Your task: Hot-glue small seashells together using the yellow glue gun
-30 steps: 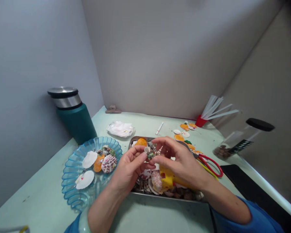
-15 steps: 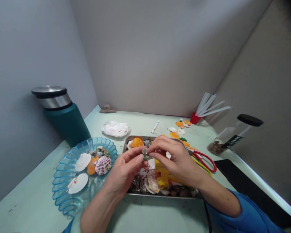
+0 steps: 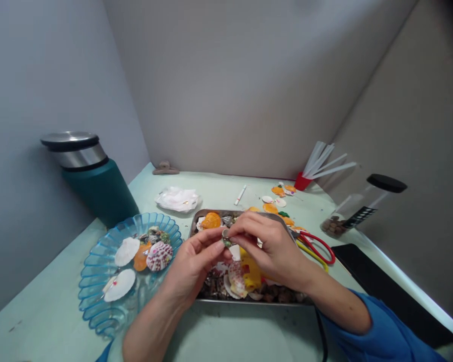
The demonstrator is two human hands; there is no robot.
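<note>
My left hand and my right hand meet above a metal tray heaped with shells. Together their fingertips pinch a small greenish shell, with the fingers of both hands closed on it. A yellow glue gun lies in the tray under my right hand, beside a striped pink shell. An orange scallop shell sits at the tray's far left corner.
A blue ribbed plastic plate with white, orange and speckled shells lies left of the tray. A teal flask stands at the far left. Red-handled scissors, a clear jar, a red cup of sticks, a black pad lie right.
Both hands stay pinched on the small shell and have sunk slightly toward the tray. The camera has shifted, so everything on the table sits further left in view.
</note>
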